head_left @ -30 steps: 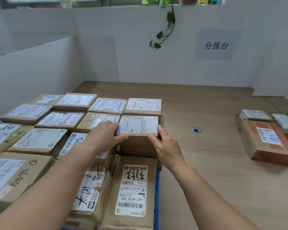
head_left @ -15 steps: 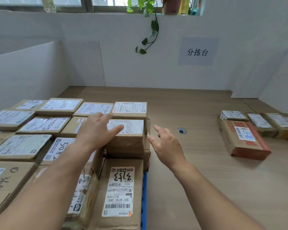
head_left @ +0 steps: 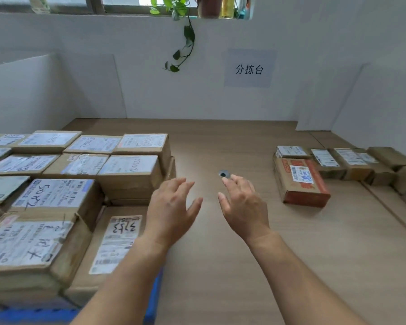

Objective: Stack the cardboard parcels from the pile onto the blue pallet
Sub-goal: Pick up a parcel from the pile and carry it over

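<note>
Both hands empty, fingers spread, above the counter (head_left: 220, 266).
Left hand (head_left: 171, 207) and right hand (head_left: 242, 207) should grip the red-edged parcel (head_left: 300, 181) by opposite sides.

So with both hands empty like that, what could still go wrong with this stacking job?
The right column of stacked parcels stands flush with the stack's outer side; a knock from the left hand might tip it. The red-edged parcel, probably next, looks bigger than the others, so it may sit unevenly on top.

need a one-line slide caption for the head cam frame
Both hands, left and right, open and empty over the table, between stacked parcels on the blue pallet and the remaining pile.
</note>
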The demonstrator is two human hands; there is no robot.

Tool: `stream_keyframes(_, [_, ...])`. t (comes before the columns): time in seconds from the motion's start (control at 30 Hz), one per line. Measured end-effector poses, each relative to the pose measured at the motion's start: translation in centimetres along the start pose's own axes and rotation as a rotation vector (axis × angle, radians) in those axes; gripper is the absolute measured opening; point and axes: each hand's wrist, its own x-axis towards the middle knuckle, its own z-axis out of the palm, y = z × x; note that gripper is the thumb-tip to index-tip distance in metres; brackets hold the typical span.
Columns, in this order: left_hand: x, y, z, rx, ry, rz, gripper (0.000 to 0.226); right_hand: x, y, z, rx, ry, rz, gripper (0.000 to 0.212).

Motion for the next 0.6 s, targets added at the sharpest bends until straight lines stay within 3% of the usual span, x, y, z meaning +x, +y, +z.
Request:
stream_keyframes(0.13, [-2.4,6.0,4.5,-0.025,-0.013,-0.007,0.040,-3.2,5.3,-2.6,-0.115,0.002,0.010,0.044])
stream_keyframes(0.4, [-3.7,17.6,9.3,0.033,-0.106,0.037,0.059,-8.1,15.3,-8.2,-0.221,0.070,0.045,0.057])
stream_keyframes(0.6, [-3.7,24.9,13.6,0.009,-0.087,0.044,0.074,-11.1,22.5,-11.7,-0.308,0.103,0.102,0.063])
